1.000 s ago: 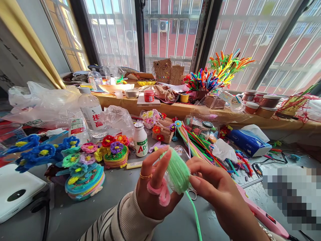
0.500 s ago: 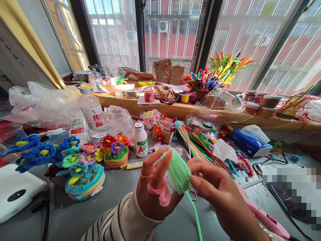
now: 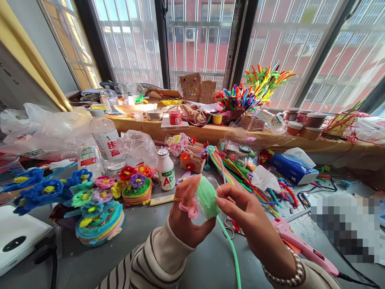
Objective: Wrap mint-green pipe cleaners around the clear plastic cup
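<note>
Between my hands is a rounded clear plastic piece wrapped in rows of light green chenille stem [image 3: 207, 196]. My left hand [image 3: 189, 216] grips it from the left, fingers behind and over the top, thumb below. A curl of pink chenille stem [image 3: 191, 209] loops around a finger of that hand. My right hand [image 3: 240, 208] pinches the wrapped piece at its right edge, thumb and forefinger together. From its lower side a loose green tail [image 3: 233, 251] hangs toward the front. Scissors [image 3: 230, 228] lie just behind my right hand, partly covered.
A pink glue gun [image 3: 306, 245] with a cord lies at right. Chenille flowers on a round coiled base [image 3: 100, 224] stand at left, near a white drink bottle [image 3: 165, 170]. Behind are bundled chenille stems [image 3: 231, 168], a tissue pack [image 3: 293, 168] and a crowded window ledge [image 3: 138, 125].
Both hands and the green-wrapped piece have shifted slightly and the view has moved a little. More of my right wrist and its bead bracelet shows. The grip stays the same.
</note>
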Action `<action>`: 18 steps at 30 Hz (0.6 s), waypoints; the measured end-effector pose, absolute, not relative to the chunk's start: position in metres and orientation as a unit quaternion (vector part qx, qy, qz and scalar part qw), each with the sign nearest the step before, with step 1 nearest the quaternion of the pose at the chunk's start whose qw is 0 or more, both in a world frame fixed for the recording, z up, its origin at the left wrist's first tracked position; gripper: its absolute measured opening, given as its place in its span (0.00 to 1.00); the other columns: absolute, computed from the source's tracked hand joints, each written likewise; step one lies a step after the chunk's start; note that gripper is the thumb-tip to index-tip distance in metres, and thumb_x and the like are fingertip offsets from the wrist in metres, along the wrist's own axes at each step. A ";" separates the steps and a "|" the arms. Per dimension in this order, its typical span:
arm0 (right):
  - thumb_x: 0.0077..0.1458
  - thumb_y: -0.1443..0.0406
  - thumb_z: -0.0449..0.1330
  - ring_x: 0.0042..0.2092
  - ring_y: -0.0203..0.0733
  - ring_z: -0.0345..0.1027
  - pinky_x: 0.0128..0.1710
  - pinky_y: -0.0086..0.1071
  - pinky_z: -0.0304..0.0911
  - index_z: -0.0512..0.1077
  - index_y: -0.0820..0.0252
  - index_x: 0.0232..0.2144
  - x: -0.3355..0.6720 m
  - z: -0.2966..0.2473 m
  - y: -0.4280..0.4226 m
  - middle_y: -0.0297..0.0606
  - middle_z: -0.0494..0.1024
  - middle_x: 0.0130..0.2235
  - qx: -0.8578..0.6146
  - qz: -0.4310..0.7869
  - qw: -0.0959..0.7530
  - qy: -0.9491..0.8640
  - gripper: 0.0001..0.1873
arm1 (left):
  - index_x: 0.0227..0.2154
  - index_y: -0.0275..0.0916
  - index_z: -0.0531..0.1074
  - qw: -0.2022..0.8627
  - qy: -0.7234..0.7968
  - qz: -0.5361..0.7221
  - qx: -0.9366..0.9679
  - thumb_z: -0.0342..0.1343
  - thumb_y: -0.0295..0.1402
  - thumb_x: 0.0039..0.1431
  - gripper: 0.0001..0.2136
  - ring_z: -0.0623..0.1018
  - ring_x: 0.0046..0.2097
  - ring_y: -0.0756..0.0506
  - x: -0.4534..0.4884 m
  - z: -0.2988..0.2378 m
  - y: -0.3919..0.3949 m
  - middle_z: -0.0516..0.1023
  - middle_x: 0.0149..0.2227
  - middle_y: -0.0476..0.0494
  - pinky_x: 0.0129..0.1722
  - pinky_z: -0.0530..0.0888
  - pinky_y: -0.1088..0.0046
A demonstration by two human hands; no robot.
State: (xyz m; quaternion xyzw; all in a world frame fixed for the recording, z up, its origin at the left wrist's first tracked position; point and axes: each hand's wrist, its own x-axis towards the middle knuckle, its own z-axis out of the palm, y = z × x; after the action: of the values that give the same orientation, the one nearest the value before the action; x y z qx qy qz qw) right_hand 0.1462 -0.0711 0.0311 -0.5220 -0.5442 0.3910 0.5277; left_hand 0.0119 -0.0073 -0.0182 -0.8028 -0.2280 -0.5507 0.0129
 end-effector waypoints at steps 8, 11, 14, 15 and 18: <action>0.47 0.59 0.57 0.35 0.37 0.61 0.35 0.30 0.58 0.69 0.59 0.27 0.146 0.033 -0.071 0.34 0.68 0.31 -0.521 0.388 0.527 -0.549 0.09 | 0.54 0.35 0.50 0.015 -0.238 -0.548 -0.802 0.55 0.27 0.41 0.34 0.67 0.49 0.38 0.011 -0.020 -0.008 0.62 0.47 0.34 0.45 0.70 0.59; 0.47 0.59 0.57 0.35 0.37 0.61 0.34 0.29 0.58 0.69 0.60 0.28 0.146 0.033 -0.073 0.34 0.69 0.31 -0.523 0.384 0.523 -0.553 0.09 | 0.54 0.36 0.50 0.018 -0.240 -0.550 -0.800 0.55 0.28 0.42 0.34 0.68 0.49 0.38 0.011 -0.020 -0.008 0.63 0.47 0.34 0.44 0.70 0.57; 0.48 0.60 0.57 0.35 0.36 0.62 0.33 0.28 0.58 0.70 0.59 0.28 0.147 0.032 -0.073 0.34 0.70 0.32 -0.525 0.382 0.517 -0.557 0.09 | 0.53 0.36 0.51 0.016 -0.243 -0.550 -0.799 0.55 0.29 0.42 0.33 0.68 0.49 0.38 0.011 -0.021 -0.008 0.63 0.47 0.34 0.44 0.70 0.57; 0.48 0.60 0.57 0.35 0.36 0.62 0.32 0.28 0.58 0.70 0.59 0.28 0.148 0.032 -0.072 0.33 0.70 0.32 -0.526 0.383 0.515 -0.558 0.08 | 0.53 0.36 0.52 0.013 -0.246 -0.550 -0.798 0.55 0.29 0.42 0.33 0.67 0.49 0.38 0.011 -0.021 -0.008 0.63 0.47 0.34 0.44 0.70 0.57; 0.48 0.60 0.57 0.35 0.36 0.62 0.33 0.27 0.57 0.70 0.59 0.28 0.147 0.032 -0.071 0.33 0.71 0.32 -0.523 0.383 0.513 -0.563 0.08 | 0.53 0.36 0.51 0.000 -0.253 -0.554 -0.793 0.56 0.28 0.42 0.33 0.66 0.50 0.39 0.010 -0.021 -0.008 0.64 0.47 0.34 0.46 0.69 0.56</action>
State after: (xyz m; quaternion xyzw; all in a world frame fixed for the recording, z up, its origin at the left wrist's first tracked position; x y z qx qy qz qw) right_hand 0.1473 -0.0715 0.0321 -0.5228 -0.5628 0.3825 0.5134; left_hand 0.0105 -0.0084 -0.0206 -0.7934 -0.2530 -0.5536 0.0002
